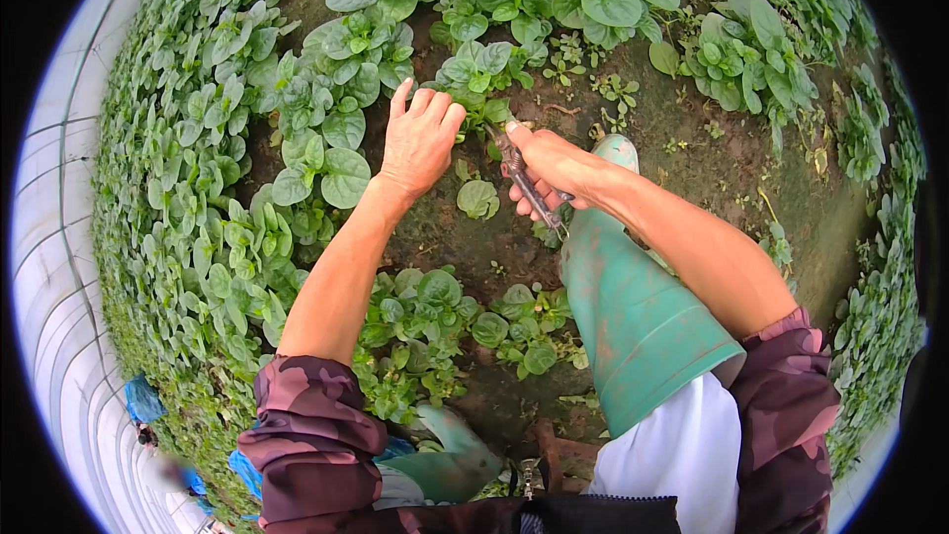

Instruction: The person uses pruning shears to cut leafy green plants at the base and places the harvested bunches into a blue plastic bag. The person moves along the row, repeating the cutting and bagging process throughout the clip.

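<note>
My right hand (545,163) is closed round a pair of worn, dirty pruning shears (528,185). Their tip reaches the stems of a leafy green plant (478,78), just above and left of my thumb. On the other side of that plant, my left hand (422,133) has its back to the camera and its index finger stretched out. The other fingertips are curled under and hidden, so whether they grip a stem does not show. A loose-looking round leaf (478,199) lies on the soil below, between the hands.
Dense rows of leafy plants (200,163) stand left and right on brown soil. A green rubber boot (641,311) is right of centre, another boot (452,460) lower down. Blue plastic bags (144,399) lie lower left, near a pale ribbed greenhouse wall (59,237).
</note>
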Demonstrator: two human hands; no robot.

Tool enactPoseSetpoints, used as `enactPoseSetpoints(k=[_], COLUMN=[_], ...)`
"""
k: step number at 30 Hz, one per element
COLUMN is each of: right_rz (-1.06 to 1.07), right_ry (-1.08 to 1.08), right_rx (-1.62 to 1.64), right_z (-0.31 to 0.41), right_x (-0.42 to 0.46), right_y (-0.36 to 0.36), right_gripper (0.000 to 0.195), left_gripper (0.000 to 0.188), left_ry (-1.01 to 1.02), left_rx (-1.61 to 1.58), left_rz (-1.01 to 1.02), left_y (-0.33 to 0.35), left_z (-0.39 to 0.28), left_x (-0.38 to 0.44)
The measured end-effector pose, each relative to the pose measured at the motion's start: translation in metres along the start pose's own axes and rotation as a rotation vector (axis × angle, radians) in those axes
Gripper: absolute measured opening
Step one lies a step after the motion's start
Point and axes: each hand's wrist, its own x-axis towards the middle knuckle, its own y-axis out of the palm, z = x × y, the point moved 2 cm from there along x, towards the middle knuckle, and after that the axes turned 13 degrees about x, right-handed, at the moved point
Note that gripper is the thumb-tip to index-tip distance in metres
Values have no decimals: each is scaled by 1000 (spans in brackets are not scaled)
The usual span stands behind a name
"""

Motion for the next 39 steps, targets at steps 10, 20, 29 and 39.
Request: enactPoseSetpoints(k=[10, 20, 29, 39], right_rz=[38, -54, 54, -9], right_ry=[-19, -129, -73, -184], right_rx=[-14, 90, 273, 239], right_z=[13, 25, -10, 12], right_x=[-17, 37, -8, 18], right_y=[-1, 12, -18, -16], right_gripper=[66, 54, 66, 61], left_gripper=[72, 37, 22, 18], left_ry=[-180, -191, 123, 272], left_rx=[-21, -53, 29, 98], left_rz=[115, 107, -52, 212], left_y=[13, 21, -33, -15], left_z=[23, 21, 20, 17], left_x=[-7, 7, 17, 51])
